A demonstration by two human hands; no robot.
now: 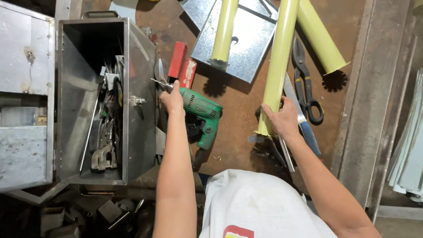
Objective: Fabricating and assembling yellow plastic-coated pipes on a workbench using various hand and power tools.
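Note:
My left hand is closed over the front end of a green power drill that lies on the brown bench, its bit pointing left toward an open metal toolbox. My right hand grips the lower end of a long pale-yellow metal tube, which runs up and away across the bench. The tube's lower end has a row of cut tabs just below my fingers.
The toolbox holds pliers and several hand tools. Two more yellow tubes lie on a galvanised sheet. Black-handled tin snips lie right of my tube. A red box sits beside the drill. Metal sheets are stacked at far right.

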